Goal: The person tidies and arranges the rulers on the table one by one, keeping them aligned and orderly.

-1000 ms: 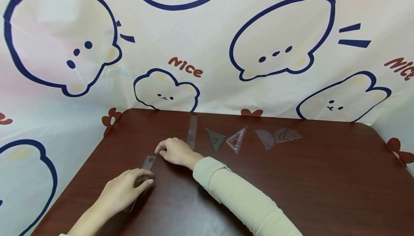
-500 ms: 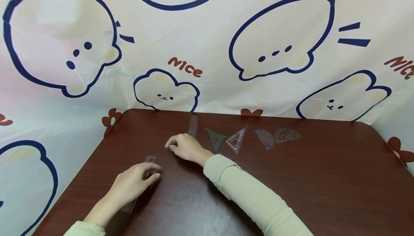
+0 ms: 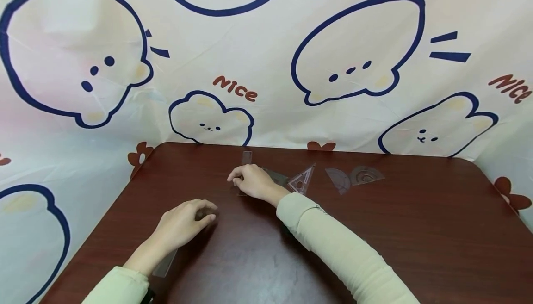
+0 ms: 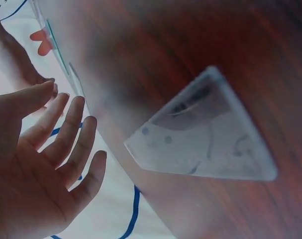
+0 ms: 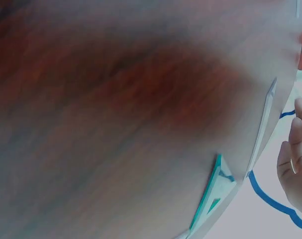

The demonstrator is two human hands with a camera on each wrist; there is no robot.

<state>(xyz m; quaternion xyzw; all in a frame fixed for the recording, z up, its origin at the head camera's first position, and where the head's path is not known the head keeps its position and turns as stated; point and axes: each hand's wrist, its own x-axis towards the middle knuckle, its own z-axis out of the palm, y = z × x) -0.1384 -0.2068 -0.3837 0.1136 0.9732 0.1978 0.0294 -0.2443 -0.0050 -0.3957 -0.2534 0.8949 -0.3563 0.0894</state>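
Observation:
My left hand (image 3: 187, 223) hovers above a clear ruler (image 3: 165, 264) lying at the left of the table, covering its upper part in the head view. In the left wrist view its fingers are loosely extended and hold nothing, with the ruler (image 4: 205, 134) flat on the wood beside them. My right hand (image 3: 255, 181) is over a second clear ruler (image 3: 247, 157), whose middle it hides. Its fingers (image 5: 296, 142) are gently bent and hold nothing in the right wrist view. Partly behind this hand lies a greenish set square (image 3: 275, 176).
A clear set square (image 3: 302, 180) lies right of the greenish one. Farther right are two clear protractors (image 3: 339, 180), side by side. The brown table (image 3: 395, 230) meets a patterned cloth (image 3: 275, 54) along its back and sides.
Both hands have moved rightward and a little forward. The right hand now covers the middle of the far ruler and part of the greenish set square. The rulers have stayed in place.

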